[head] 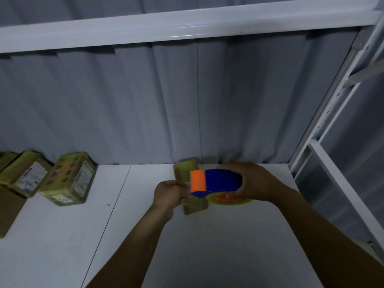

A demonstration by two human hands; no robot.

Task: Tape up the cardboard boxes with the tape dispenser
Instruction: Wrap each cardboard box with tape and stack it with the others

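The dispenser [218, 180] is blue with an orange roller at its left end. It is up in the air, just over a small brown box [195, 206]. The box lies on the white table [207, 246], far from the person, close to the grey wall [166, 100].

The right hand [259, 181] has its grip wrapped round the blue body of the dispenser. The left hand [169, 193] is curled up tight right beside the orange roller and over the box. I cannot tell what its grip has. It may be the end of the tape, but the tape is too thin to see.

I think this is the start of taping this box: getting the tape end out. Next, the tape end needs to go down on the box. Then the dispenser needs a pull along the top, with the box kept from sliding.

A yellow round thing [232, 201] lies on the table under the right hand. Two more boxes [70, 179] lean at the far left of the table, well apart from the hands.
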